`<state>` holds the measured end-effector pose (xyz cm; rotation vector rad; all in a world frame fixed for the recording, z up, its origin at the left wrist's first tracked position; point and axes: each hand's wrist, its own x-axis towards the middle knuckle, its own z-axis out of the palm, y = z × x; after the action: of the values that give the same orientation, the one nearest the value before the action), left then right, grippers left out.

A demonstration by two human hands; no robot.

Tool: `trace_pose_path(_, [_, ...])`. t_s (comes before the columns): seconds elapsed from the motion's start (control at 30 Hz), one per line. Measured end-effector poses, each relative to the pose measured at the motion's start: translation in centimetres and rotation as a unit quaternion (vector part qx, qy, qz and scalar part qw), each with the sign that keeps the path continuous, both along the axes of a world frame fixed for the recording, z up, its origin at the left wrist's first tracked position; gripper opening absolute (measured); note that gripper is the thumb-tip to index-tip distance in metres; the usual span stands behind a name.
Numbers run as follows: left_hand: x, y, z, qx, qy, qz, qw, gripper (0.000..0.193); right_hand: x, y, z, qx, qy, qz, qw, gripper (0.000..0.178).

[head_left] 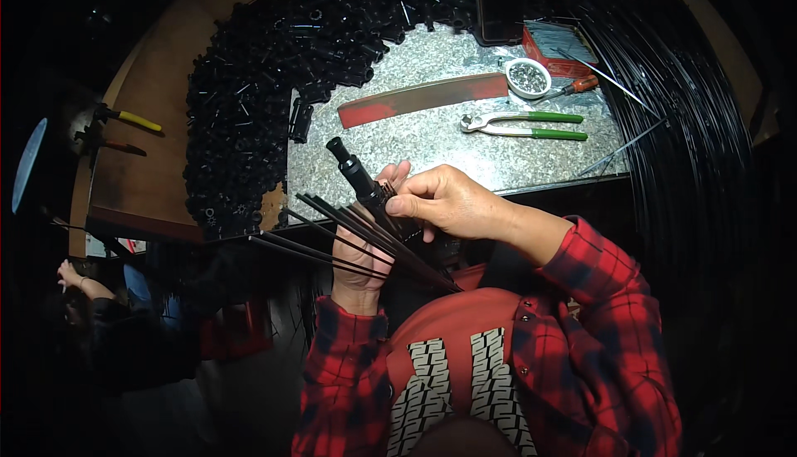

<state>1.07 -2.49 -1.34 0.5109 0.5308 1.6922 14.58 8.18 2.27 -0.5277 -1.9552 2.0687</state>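
Note:
Above my lap, just off the near table edge, my left hand [355,262] is wrapped from below round a black umbrella runner [357,176], a stepped plastic tube tilted up to the left. Several thin black ribs [336,226] fan out across the left palm from the runner's lower part. The thumb and fingers of my right hand [452,201] close in a pinch at the runner's collar. Whatever small part lies between those fingertips is hidden.
Black runners are heaped [249,100] along the left and back. Pincers with green handles [540,125], a red-brown flat strip [423,102], a white cup [529,92] of small metal pieces and a red box [544,60] lie on the speckled tabletop. Long black ribs [689,83] drape at right.

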Motion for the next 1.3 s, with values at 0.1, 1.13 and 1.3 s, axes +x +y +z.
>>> trace_pose_path(0.1, [0.1, 0.2, -0.1, -0.007, -0.036, -0.010, 0.999, 0.041, 0.1, 0.0, -0.2, 0.012, -0.002, -0.009, 1.000, 0.033])
trace_pose_path(1.13, [-1.5, 0.3, -0.3, -0.019, -0.014, 0.092, 0.995, 0.041, -1.9, 0.0, -0.7, 0.116, 0.055, -0.014, 0.992, 0.027])
trace_pose_path(1.3, [-1.1, -1.2, 1.7, 0.020, 0.086, 0.254, 0.963, 0.037, -3.4, -1.7, 0.0, 0.254, 0.103, -0.106, 0.956, 0.027])
